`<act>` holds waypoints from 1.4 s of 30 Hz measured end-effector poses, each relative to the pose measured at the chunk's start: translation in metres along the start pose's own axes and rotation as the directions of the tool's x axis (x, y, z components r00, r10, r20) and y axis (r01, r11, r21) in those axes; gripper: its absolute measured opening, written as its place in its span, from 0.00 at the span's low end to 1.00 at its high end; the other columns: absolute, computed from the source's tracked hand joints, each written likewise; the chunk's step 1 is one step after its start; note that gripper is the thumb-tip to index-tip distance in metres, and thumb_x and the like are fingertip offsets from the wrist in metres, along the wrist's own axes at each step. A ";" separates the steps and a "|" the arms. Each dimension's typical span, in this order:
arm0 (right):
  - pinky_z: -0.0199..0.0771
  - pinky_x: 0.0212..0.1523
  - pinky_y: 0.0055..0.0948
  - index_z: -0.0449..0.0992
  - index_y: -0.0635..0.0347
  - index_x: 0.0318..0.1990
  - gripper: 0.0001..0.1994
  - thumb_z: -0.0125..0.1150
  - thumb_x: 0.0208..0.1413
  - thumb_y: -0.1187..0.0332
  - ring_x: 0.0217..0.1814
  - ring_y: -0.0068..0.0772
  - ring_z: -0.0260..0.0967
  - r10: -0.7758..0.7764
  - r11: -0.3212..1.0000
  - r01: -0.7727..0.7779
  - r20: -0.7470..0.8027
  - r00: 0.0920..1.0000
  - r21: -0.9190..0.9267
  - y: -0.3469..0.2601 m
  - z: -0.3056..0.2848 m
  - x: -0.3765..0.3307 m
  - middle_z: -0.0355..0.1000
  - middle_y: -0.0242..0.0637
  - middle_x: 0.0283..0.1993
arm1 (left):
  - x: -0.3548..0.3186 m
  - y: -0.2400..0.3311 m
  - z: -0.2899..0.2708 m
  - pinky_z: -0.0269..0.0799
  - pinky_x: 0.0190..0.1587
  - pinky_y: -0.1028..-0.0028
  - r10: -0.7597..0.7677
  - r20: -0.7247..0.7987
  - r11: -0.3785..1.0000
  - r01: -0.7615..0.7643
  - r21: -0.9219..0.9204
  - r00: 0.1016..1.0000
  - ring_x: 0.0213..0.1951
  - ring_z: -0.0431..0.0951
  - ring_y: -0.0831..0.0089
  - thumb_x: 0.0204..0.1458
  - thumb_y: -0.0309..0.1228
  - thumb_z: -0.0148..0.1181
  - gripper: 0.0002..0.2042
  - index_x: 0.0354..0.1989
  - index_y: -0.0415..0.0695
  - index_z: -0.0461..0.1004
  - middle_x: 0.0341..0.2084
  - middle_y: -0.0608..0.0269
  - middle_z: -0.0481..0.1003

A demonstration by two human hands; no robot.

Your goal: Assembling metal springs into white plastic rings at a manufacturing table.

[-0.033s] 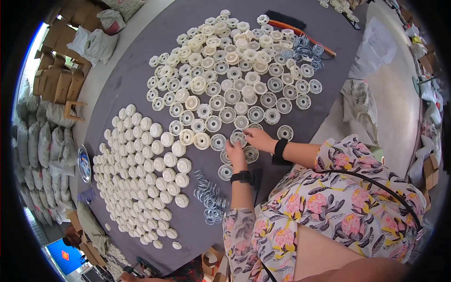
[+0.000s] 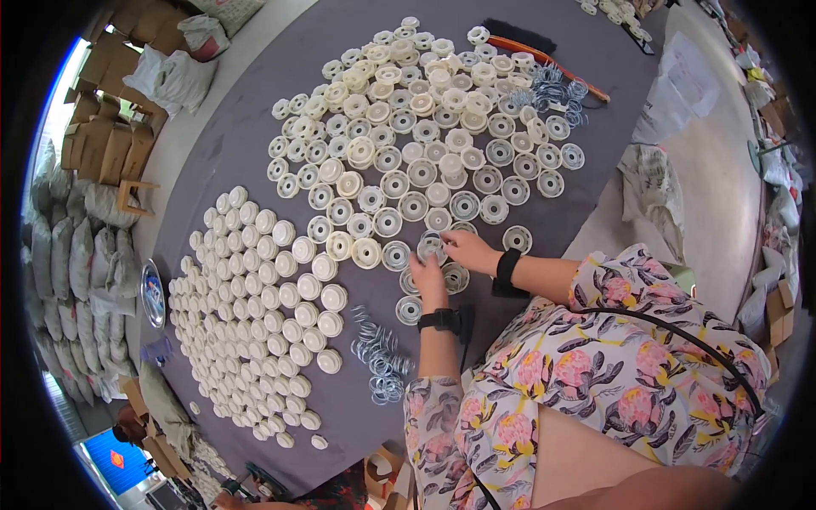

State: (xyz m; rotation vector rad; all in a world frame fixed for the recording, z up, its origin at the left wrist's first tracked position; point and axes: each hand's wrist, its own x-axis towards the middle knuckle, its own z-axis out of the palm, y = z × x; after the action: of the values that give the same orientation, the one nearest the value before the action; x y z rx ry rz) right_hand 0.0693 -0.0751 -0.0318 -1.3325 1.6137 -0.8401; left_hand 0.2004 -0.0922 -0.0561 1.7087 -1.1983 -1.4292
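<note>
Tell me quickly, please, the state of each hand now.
Left hand: at a round whitish plastic part; grip cannot be told.
Right hand: at the same part; grip also unclear.

The scene is brightly and evenly lit, with soft shadows cast on the grey table (image 2: 225, 157); a bright opening (image 2: 73, 78) at the upper left is washed out by glare, straight edges are bent toward the blackened rim, and fine detail on the pale discs (image 2: 412, 206) is softened

Pale, round, rimmed part (image 2: 432, 247)
</note>
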 end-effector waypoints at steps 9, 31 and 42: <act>0.73 0.20 0.25 0.71 0.70 0.32 0.13 0.50 0.49 0.65 0.22 0.25 0.69 0.470 0.832 -0.510 0.212 0.857 0.219 -0.008 -0.008 0.019 0.70 0.39 0.25 | -0.026 0.008 -0.013 0.57 0.55 0.69 0.205 0.067 0.939 -0.215 0.270 0.977 0.53 0.64 0.59 0.47 0.22 0.49 0.26 0.56 0.29 0.52 0.51 0.42 0.62; 0.67 0.20 0.30 0.72 0.69 0.27 0.17 0.50 0.49 0.60 0.17 0.31 0.68 0.270 0.954 -0.254 0.085 0.959 -0.158 -0.030 -0.015 0.007 0.69 0.41 0.18 | -0.024 0.004 -0.146 0.62 0.50 0.64 0.138 -0.181 0.579 0.069 0.812 0.974 0.48 0.67 0.52 0.42 0.27 0.58 0.24 0.50 0.37 0.62 0.46 0.46 0.67; 0.65 0.18 0.24 0.71 0.66 0.28 0.13 0.52 0.51 0.62 0.15 0.23 0.64 0.311 0.925 -0.324 0.093 0.946 0.196 -0.034 -0.036 -0.022 0.67 0.34 0.18 | 0.060 0.074 -0.058 0.66 0.45 0.63 0.559 0.116 0.626 -0.510 0.590 0.821 0.41 0.71 0.56 0.37 0.31 0.62 0.23 0.44 0.36 0.67 0.38 0.47 0.71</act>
State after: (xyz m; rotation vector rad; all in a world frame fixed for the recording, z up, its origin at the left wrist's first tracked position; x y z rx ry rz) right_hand 0.0514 -0.0613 0.0171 -0.9084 1.5903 -0.7392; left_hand 0.2383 -0.1830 -0.0028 1.5337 -2.0616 -0.6230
